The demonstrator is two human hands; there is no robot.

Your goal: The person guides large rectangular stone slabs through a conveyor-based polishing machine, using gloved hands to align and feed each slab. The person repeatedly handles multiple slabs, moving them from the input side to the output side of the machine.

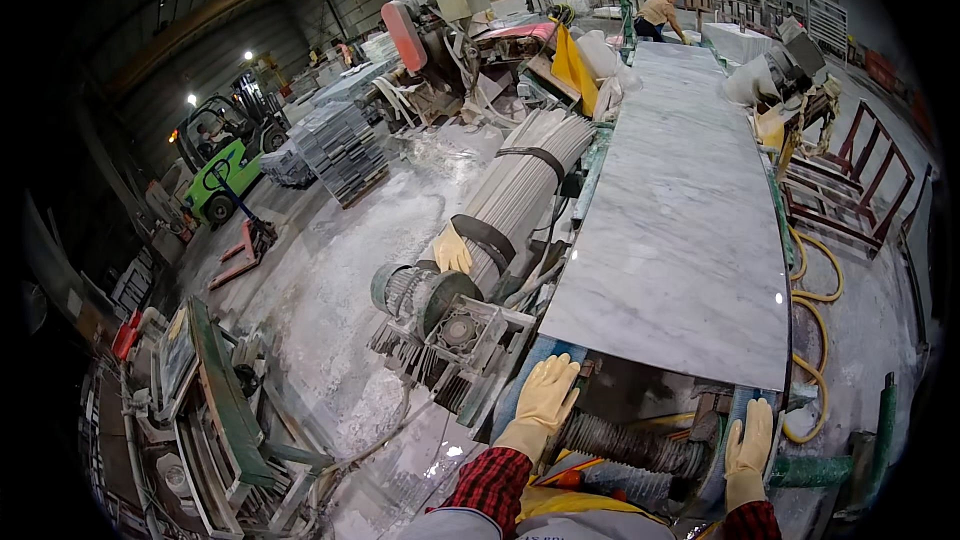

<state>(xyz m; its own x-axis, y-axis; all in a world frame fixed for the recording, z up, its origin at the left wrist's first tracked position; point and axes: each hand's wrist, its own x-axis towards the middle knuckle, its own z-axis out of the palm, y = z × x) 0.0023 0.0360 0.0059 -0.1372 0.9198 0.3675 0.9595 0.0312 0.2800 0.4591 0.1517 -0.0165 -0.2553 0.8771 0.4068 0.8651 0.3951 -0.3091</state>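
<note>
Below the near edge of the grey marble slab [680,230] both gloved hands lie open and flat, left hand [545,395] on the blue conveyor frame [520,380], right hand [750,437] beside a ribbed roller [620,440], with a motor gearbox [450,325] close left and yellow hose [815,340] right

Both forearms come up from the lower edge in red-checked sleeves, each hand in a pale yellow glove. The left hand [545,392] lies palm-down with fingers stretched forward and slightly spread. The right hand [750,440] lies flat too, fingers together, pointing forward.
</note>
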